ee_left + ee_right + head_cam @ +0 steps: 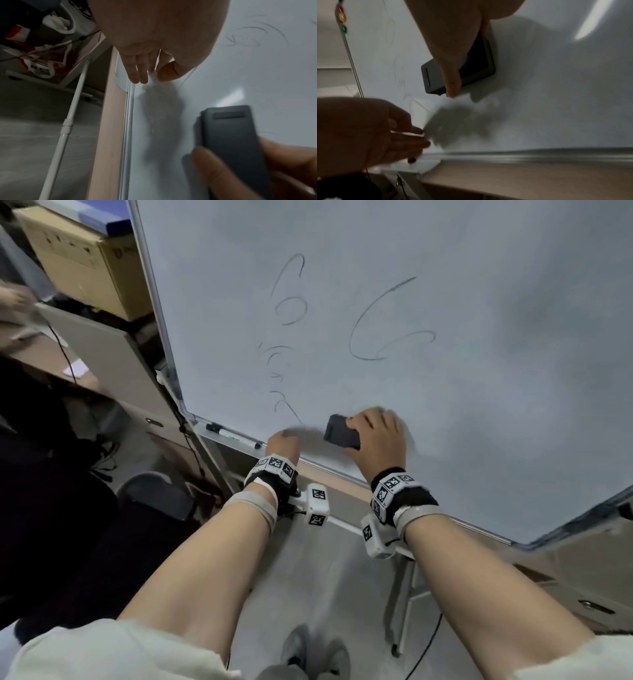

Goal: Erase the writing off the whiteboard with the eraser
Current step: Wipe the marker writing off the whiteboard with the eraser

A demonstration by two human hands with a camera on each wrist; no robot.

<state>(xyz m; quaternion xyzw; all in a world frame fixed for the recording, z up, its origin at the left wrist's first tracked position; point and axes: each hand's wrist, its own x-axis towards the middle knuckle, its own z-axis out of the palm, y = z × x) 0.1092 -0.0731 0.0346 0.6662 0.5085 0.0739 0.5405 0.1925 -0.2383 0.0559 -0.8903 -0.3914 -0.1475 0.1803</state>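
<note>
The whiteboard (445,285) carries thin dark writing: a looped figure (291,302), a larger one (387,330) and faint scribbles (281,378) below. My right hand (368,429) grips a dark grey eraser (340,434) and holds it flat against the board's lower part, just right of the scribbles. The right wrist view shows the eraser (436,75) with my thumb (452,75) across it. My left hand (284,441) rests with straight fingers (137,70) at the board's bottom frame, left of the eraser (229,135), and holds nothing.
A black-capped marker (233,436) lies on the ledge under the board's left corner. A cardboard box (78,258) and a desk (102,347) stand to the left, with another person's hand (15,299) there. Coloured magnets (342,20) sit on the board's edge. The stand's white leg (68,121) runs below.
</note>
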